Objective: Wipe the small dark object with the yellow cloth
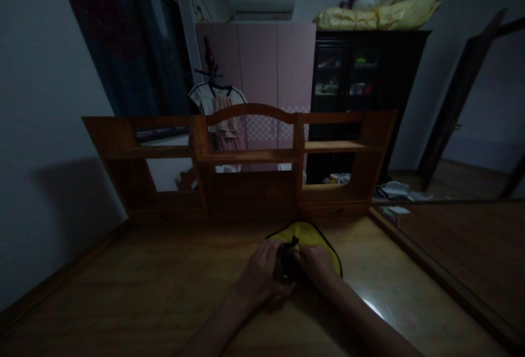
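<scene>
In the head view, my left hand (261, 272) is wrapped round the left side of a dark, glossy, rounded object (286, 270). A small dark piece sticks up at the object's top; the dim light hides its exact kind. My right hand (318, 267) is closed against the upper right side of the same object, its fingertips near that piece. Behind and under my hands lies a yellow cloth (305, 232) with a black edge, flat on the wooden desk (176, 286). My hands cover the cloth's front part.
A wooden shelf unit (252, 195) stands along the desk's far edge. The wall (36, 182) is close on the left, and a raised wooden rim (430, 267) runs down the right. Farther back are a pink wardrobe (258, 67), a dark cabinet (404, 83) and hanging clothes (225, 111).
</scene>
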A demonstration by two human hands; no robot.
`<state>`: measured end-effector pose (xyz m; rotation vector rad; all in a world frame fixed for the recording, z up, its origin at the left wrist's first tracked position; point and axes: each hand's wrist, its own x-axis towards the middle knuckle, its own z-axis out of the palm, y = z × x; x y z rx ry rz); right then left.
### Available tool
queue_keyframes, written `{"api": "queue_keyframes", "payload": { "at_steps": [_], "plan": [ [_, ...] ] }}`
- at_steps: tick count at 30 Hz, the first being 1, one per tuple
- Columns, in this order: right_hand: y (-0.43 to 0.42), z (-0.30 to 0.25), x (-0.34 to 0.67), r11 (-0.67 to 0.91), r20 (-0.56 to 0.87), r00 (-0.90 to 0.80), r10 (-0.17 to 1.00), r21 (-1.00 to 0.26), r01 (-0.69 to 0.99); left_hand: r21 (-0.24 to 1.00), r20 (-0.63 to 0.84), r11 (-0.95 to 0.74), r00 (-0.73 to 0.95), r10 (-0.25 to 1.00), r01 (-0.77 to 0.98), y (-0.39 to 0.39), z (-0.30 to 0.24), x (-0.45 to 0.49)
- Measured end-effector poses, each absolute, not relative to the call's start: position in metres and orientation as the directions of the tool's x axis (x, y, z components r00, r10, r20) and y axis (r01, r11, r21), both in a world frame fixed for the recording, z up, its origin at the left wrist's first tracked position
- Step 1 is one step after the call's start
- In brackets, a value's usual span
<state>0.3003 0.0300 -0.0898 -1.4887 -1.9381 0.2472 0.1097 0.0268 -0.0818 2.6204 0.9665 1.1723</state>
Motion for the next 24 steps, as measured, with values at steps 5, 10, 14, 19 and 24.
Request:
{"api": "queue_keyframes", "payload": {
  "at_steps": [5, 10, 14, 19, 24],
  "plan": [
    [0.022, -0.079, 0.292, 0.356, 0.420, -0.128, 0.898, -0.524, 0.774, 0.570, 0.595, -0.643, 0.283, 0.752, 0.511, 0.031, -0.080, 0.107],
    [0.009, -0.061, 0.291, 0.527, 0.425, -0.320, 0.847, -0.592, 0.609, 0.606, 0.600, -0.613, 0.215, 0.771, 0.507, 0.041, -0.085, 0.101],
    [0.006, -0.056, 0.294, 0.557, 0.404, -0.386, 0.829, -0.651, 0.515, 0.596, 0.590, -0.623, 0.250, 0.768, 0.506, 0.042, -0.085, 0.098],
    [0.007, -0.056, 0.295, 0.527, 0.380, -0.367, 0.849, -0.664, 0.530, 0.555, 0.603, -0.662, 0.305, 0.737, 0.503, 0.038, -0.080, 0.100],
    [0.011, -0.061, 0.295, 0.553, 0.411, -0.371, 0.833, -0.657, 0.513, 0.455, 0.638, -0.722, 0.375, 0.673, 0.522, 0.039, -0.080, 0.102]
  ]
}}
